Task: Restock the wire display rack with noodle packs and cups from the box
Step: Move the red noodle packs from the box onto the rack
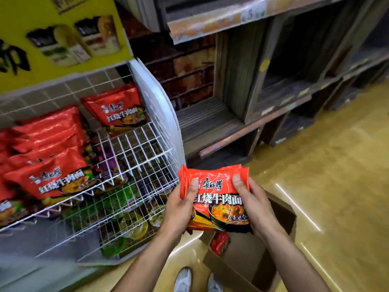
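Noodle pack point(216, 199) is bright red with white lettering. Rack point(134, 157) is white wire grid, backboard point(63, 34) loud yellow.

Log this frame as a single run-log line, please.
phase: carrying | hands: left hand and right hand grip red noodle packs | position: above box | target: wire rack, partly stocked

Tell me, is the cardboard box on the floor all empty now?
Not empty. The open box still shows one red pack inside; the rest is hidden behind the hands.
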`<state>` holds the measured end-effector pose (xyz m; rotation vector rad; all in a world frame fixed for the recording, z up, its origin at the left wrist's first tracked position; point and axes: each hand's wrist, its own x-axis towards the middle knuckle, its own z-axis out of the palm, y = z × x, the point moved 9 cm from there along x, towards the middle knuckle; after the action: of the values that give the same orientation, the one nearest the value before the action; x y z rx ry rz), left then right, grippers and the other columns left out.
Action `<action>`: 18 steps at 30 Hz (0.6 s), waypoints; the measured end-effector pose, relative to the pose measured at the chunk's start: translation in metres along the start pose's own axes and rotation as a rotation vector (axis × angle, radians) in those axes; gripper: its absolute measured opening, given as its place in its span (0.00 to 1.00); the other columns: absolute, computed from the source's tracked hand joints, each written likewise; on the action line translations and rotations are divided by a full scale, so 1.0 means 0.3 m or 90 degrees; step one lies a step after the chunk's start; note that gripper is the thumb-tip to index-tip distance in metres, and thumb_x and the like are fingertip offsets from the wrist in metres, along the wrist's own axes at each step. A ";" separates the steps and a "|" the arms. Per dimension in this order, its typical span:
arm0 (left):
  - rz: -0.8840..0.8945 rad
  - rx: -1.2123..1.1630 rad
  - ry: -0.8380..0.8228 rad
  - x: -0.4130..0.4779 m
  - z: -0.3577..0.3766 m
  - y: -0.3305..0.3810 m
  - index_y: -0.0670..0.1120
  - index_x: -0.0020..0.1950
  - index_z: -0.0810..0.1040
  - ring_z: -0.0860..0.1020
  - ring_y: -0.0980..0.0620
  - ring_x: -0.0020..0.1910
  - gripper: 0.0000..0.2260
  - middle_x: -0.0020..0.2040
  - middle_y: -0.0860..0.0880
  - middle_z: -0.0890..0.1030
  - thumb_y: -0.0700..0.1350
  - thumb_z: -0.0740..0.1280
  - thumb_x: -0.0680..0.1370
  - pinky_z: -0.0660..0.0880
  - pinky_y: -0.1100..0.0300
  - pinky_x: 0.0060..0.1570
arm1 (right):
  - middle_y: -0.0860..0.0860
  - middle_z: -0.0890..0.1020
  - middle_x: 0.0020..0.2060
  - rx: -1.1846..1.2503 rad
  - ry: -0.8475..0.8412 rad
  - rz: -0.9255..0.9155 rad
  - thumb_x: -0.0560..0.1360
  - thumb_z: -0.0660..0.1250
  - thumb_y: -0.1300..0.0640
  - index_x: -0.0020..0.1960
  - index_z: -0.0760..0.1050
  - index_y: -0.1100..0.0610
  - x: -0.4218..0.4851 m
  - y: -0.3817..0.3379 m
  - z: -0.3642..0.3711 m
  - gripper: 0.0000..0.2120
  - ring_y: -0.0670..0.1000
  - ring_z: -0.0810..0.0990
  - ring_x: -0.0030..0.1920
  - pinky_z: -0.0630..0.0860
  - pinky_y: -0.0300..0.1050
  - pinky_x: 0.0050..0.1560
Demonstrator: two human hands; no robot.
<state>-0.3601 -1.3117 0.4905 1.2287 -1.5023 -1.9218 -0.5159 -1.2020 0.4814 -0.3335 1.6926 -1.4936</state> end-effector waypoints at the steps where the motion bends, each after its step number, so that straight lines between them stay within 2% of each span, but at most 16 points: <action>1: 0.005 -0.001 0.016 -0.007 -0.009 0.007 0.53 0.61 0.78 0.86 0.48 0.51 0.14 0.52 0.50 0.87 0.59 0.64 0.80 0.80 0.43 0.59 | 0.48 0.88 0.48 -0.009 -0.019 -0.005 0.76 0.67 0.38 0.58 0.79 0.46 0.010 -0.012 0.014 0.16 0.51 0.87 0.48 0.82 0.58 0.57; 5: 0.024 -0.020 0.091 -0.040 -0.075 0.038 0.52 0.60 0.79 0.86 0.48 0.50 0.13 0.51 0.50 0.87 0.58 0.64 0.81 0.80 0.43 0.59 | 0.46 0.88 0.46 -0.034 -0.100 -0.021 0.77 0.66 0.40 0.59 0.78 0.46 0.041 -0.065 0.106 0.15 0.49 0.87 0.46 0.83 0.52 0.52; 8: 0.035 -0.023 0.140 -0.058 -0.139 0.055 0.53 0.61 0.79 0.86 0.49 0.52 0.15 0.53 0.50 0.87 0.60 0.64 0.80 0.79 0.42 0.60 | 0.47 0.88 0.47 -0.057 -0.146 -0.035 0.78 0.66 0.40 0.59 0.79 0.45 0.055 -0.095 0.183 0.14 0.49 0.87 0.48 0.83 0.53 0.53; 13: 0.055 -0.015 0.207 -0.092 -0.236 0.072 0.56 0.61 0.79 0.84 0.57 0.52 0.16 0.53 0.57 0.86 0.62 0.64 0.79 0.79 0.48 0.61 | 0.46 0.88 0.46 -0.086 -0.224 -0.053 0.80 0.65 0.43 0.58 0.79 0.46 0.060 -0.130 0.309 0.11 0.48 0.87 0.46 0.82 0.47 0.49; 18: 0.066 -0.032 0.246 -0.129 -0.309 0.088 0.55 0.62 0.79 0.84 0.54 0.54 0.17 0.55 0.54 0.86 0.62 0.63 0.79 0.78 0.46 0.61 | 0.46 0.87 0.47 -0.110 -0.266 -0.063 0.78 0.65 0.40 0.56 0.78 0.42 0.057 -0.146 0.402 0.10 0.47 0.87 0.47 0.82 0.48 0.50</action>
<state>-0.2680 -1.3435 0.5270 1.3758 -1.2791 -1.5373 -0.4535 -1.3083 0.5212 -0.7756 1.4828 -1.2401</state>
